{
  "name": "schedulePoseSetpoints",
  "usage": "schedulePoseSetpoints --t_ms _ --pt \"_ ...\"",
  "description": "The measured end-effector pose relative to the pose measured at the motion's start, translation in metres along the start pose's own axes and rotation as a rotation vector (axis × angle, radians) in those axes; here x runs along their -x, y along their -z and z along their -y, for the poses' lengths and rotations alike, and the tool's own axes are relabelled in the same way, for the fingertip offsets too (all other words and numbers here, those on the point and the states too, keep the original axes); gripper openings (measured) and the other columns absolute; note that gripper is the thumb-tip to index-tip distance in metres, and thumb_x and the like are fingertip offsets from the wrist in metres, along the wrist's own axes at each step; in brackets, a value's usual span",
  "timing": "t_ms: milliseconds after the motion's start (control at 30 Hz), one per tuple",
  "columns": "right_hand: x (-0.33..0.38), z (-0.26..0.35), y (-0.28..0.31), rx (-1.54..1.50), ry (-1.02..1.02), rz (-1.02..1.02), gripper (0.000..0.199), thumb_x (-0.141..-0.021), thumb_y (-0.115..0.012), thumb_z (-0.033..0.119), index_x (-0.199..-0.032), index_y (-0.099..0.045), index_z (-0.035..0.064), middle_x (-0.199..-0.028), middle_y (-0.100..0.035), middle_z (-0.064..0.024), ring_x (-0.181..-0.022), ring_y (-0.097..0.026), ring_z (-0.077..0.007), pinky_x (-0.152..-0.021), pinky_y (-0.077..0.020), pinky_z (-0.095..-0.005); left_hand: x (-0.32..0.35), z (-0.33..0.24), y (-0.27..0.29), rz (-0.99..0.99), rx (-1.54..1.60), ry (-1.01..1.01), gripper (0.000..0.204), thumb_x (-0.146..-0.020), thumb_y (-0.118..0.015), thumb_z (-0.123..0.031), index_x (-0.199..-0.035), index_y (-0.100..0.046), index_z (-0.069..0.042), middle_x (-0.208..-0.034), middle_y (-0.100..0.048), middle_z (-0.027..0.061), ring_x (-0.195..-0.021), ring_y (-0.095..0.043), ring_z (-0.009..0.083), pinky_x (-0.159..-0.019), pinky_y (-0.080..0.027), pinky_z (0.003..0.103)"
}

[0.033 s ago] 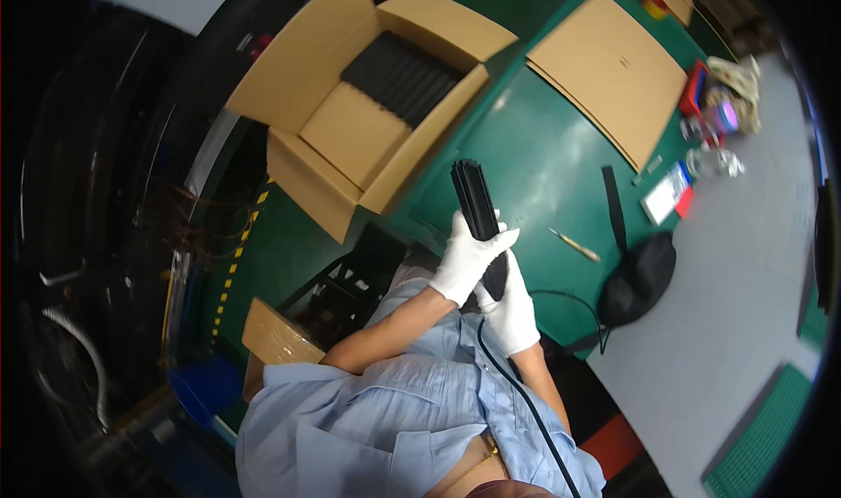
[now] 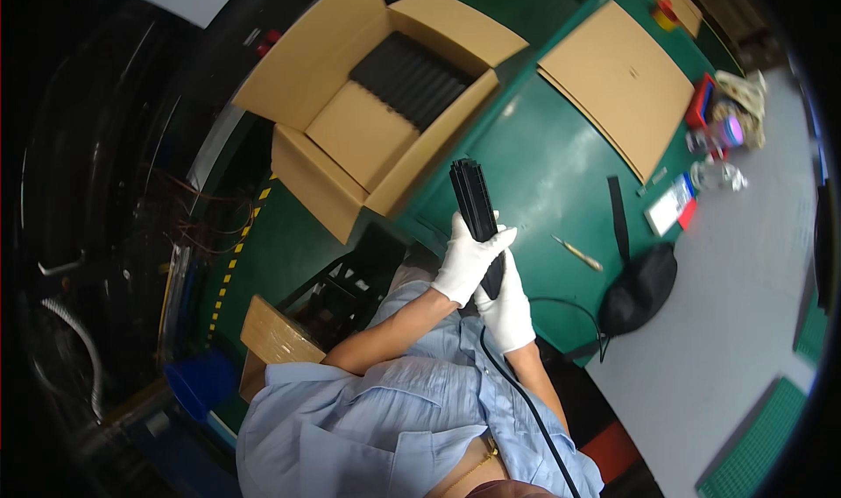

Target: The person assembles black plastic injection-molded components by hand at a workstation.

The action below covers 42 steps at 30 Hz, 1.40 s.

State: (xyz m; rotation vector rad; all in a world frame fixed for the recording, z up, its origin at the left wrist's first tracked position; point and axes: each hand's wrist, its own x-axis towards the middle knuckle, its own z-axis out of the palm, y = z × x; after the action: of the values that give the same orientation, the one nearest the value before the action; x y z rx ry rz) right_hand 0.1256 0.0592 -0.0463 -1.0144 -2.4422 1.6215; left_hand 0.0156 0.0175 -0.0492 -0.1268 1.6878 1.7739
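A bundle of black grooved strips [image 2: 474, 196], held near the centre of the view, its far end pointing just short of 12 o'clock. The white-gloved left hand [image 2: 469, 257] has its fingers wrapped around the middle; those of the right hand [image 2: 508, 310] grip the near end. From the hands: at 11 o'clock, an open cardboard carton [image 2: 434, 143] containing black ribbed pieces [image 2: 410, 77]; at 1 o'clock, flat cardboard sheets [image 2: 618, 86] on the green worktop [image 2: 534, 165]; at 3 o'clock, a slim-handled tool [image 2: 578, 254] and, beyond it, a black pouch [image 2: 644, 292].

Workshop, striped floor tape [image 2: 233, 266], green workbench [image 2: 534, 169]
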Motion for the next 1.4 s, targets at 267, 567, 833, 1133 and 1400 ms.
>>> schedulePoseSetpoints --t_ms 267,567,833,1133,1400 --pt "-0.129 0.039 -0.119 0.257 0.133 0.081 0.084 -0.089 -0.07 0.025 -0.154 -0.02 0.0062 -0.116 -0.058 -0.0248 -0.098 -0.065 -0.0437 -0.079 -0.0556 -0.0486 -0.139 -0.019 0.118 -0.094 0.213 -0.004 0.031 -0.097 -0.061 -0.006 -0.121 -0.042 0.0 -0.113 -0.062 0.0144 -0.094 -0.068 0.0214 -0.082 -0.058 0.033" --pt "-0.198 0.068 -0.18 0.187 0.272 0.224 0.087 -0.091 -0.069 0.033 -0.155 -0.018 0.004 -0.115 -0.058 -0.0247 -0.101 -0.064 -0.0419 -0.083 -0.0539 -0.0449 -0.204 -0.026 0.211 0.015 0.429 -0.106 0.033 -0.099 -0.056 -0.005 -0.13 -0.044 -0.004 -0.115 -0.062 0.0143 -0.101 -0.067 0.0239 -0.089 -0.058 0.039" --pt "-0.223 0.075 -0.19 -0.094 0.098 0.394 0.058 -0.098 -0.062 0.033 -0.141 -0.042 -0.0005 -0.125 -0.057 -0.0275 -0.116 -0.06 -0.0398 -0.097 -0.0489 -0.0417 -0.221 -0.036 0.246 0.189 0.741 -0.065 0.034 -0.096 -0.055 -0.005 -0.128 -0.048 0.001 -0.123 -0.062 0.0194 -0.115 -0.063 0.0327 -0.105 -0.048 0.044" --pt "-0.217 0.081 -0.194 0.004 0.222 0.24 0.059 -0.098 -0.062 0.032 -0.141 -0.04 -0.0018 -0.114 -0.056 -0.0257 -0.103 -0.06 -0.0409 -0.088 -0.05 -0.0455 -0.226 -0.048 0.247 0.17 0.806 -0.031 0.054 -0.094 -0.061 -0.009 -0.144 -0.041 0.003 -0.122 -0.06 0.0138 -0.109 -0.063 0.0257 -0.107 -0.046 0.042" --pt "-0.211 0.054 -0.158 0.043 0.071 0.159 0.061 -0.097 -0.063 0.032 -0.143 -0.041 -0.0011 -0.127 -0.056 -0.0229 -0.105 -0.064 -0.0335 -0.093 -0.0517 -0.0409 -0.315 0.02 0.278 -0.002 -0.869 -0.186 0.052 -0.096 -0.062 -0.01 -0.138 -0.034 0.002 -0.122 -0.057 0.0206 -0.111 -0.059 0.0347 -0.1 -0.046 0.043"
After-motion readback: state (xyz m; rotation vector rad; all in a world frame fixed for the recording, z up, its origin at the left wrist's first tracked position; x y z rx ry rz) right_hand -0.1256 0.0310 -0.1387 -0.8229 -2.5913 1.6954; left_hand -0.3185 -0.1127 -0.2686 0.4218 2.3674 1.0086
